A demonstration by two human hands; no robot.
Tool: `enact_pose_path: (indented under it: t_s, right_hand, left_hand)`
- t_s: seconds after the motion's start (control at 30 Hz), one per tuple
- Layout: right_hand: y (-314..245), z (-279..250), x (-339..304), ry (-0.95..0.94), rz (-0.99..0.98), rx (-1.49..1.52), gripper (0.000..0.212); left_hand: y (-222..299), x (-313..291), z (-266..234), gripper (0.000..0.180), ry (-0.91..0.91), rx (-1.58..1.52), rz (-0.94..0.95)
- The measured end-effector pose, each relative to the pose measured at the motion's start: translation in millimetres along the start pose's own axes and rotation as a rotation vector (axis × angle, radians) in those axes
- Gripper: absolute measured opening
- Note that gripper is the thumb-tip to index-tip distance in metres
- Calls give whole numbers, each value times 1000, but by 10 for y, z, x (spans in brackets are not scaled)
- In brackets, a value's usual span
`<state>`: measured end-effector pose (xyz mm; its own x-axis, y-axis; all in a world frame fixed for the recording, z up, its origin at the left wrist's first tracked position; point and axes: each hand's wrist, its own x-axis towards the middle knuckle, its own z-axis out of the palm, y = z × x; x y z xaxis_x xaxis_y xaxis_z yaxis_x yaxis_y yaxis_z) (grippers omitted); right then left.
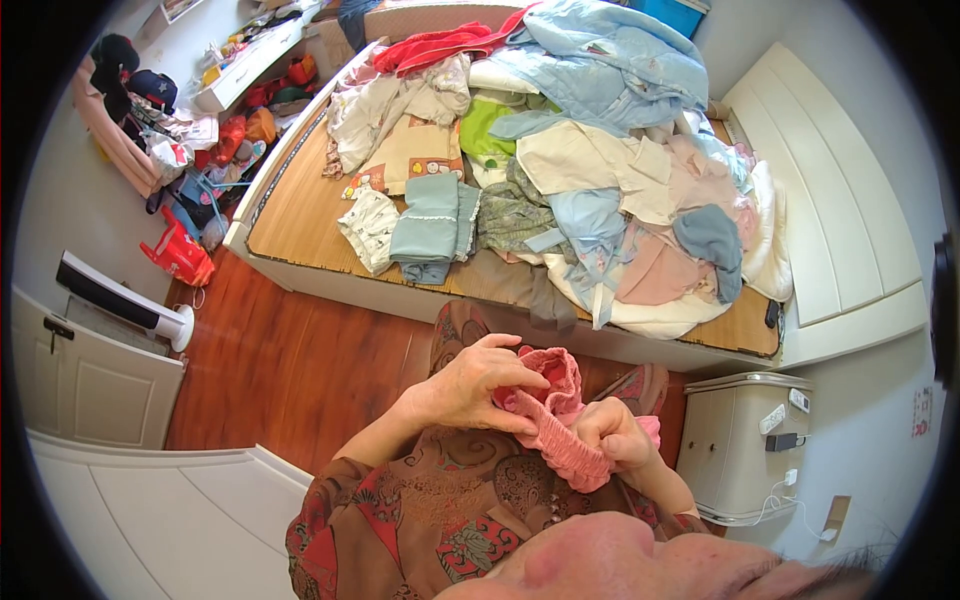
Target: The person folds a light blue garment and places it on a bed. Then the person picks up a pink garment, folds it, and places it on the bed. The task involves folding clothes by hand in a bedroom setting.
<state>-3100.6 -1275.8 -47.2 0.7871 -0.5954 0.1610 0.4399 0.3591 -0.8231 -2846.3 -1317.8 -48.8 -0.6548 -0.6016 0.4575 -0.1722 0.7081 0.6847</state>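
Probably soft, light and stretchy, the pink garment [566,398] hangs near the bed [300,222], the left hand [482,376] pinching its gathered band [562,442] and the right hand [617,436] curled closed on it, that band likely giving the surest hold.

I'm in a bedroom of a home: before me is a bed [290,225] heaped with clothes [600,170], a white panelled headboard [830,190] at its right end. A bedside cabinet [703,440] stands near that end, plank floor [240,365] runs along the bed's near side, and caps [153,88] and bags [182,252] crowd its left.
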Motion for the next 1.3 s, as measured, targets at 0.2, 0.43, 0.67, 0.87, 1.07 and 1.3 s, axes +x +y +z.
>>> enact_pose_path:
  t_s: [0.2,0.43,0.67,0.87,1.07,1.3]
  right_hand:
    - [-33,21,-23,29,2,16,48]
    - [-21,-50,-90,56,-35,65,44]
    - [-76,-167,-94,75,-70,94,42]
    - [-21,-278,-32,61,-108,215,45]
    - [-116,-351,-26,175,-158,57,44]
    - [-288,-495,-7,475,-136,-309,27]
  left_hand:
    - [0,60,24,41,6,6,24]
    - [-5,120,43,34,-34,20,-61]
    - [-47,240,174,29,29,-8,-107]
    - [-94,255,110,29,56,82,-121]
    - [-152,273,153,23,128,159,-79]
    - [-155,251,122,18,171,210,-117]
